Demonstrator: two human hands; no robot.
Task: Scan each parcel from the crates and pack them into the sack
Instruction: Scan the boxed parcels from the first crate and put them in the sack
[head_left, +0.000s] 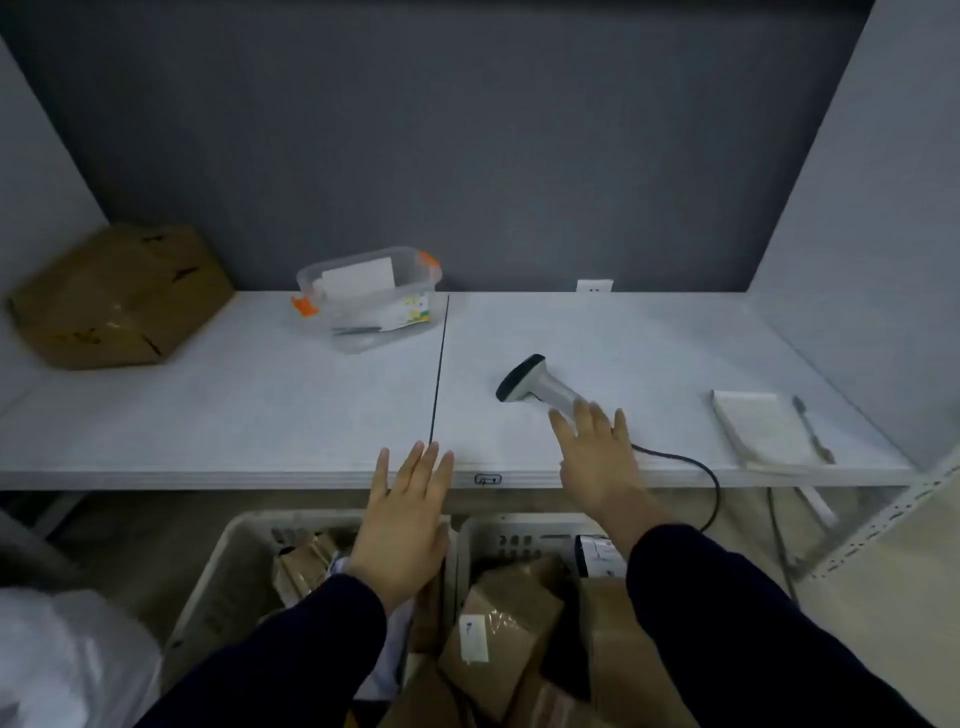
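A white and black barcode scanner (535, 383) lies on the white table (234, 405), its cable trailing off the front edge. My right hand (597, 457) is flat with straight fingers, fingertips at the scanner's handle. My left hand (408, 514) is spread open over the table's front edge and holds nothing. Below the table stand two pale crates, the left crate (228, 566) and the right crate (498, 535), both holding several brown parcels (506, 623). A white sack (62, 660) shows at the bottom left.
A large brown cardboard box (114, 296) sits at the table's back left. A clear plastic tub (371, 296) with orange clips stands at the back middle. A notepad (758, 431) and pen (810, 428) lie at the right. Grey partition walls enclose the table.
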